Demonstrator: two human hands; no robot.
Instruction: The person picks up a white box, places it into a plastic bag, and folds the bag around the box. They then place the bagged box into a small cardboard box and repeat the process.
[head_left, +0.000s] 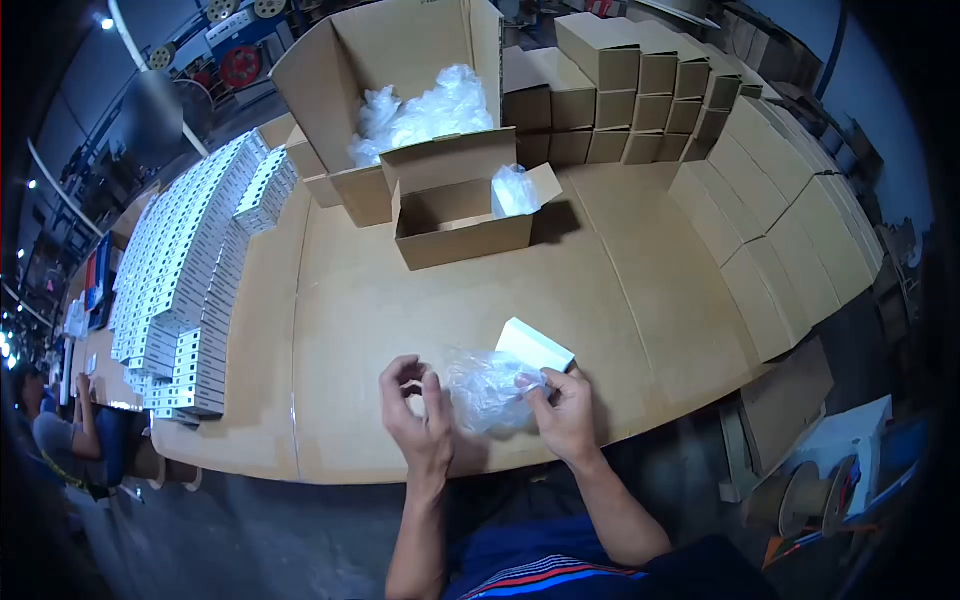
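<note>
My right hand (566, 415) pinches the edge of a crumpled clear plastic bag (485, 392) between thumb and fingers. Just behind the bag, a small white box (535, 345) sits tilted by the same hand's fingers; whether they also grip it is hidden. My left hand (418, 408) is at the bag's left side, its fingers curled but apart, with nothing visible in them. Farther back stands an open brown carton (465, 247), with a plastic-wrapped white piece (514, 192) at its right end.
Behind the carton, a large open box (362, 198) holds a heap of clear plastic bags (425, 115). White boxes (190, 270) are stacked along the left. Brown cartons (615, 95) fill the back right, and flatter ones (775, 220) the right edge. Another person (70, 430) sits far left.
</note>
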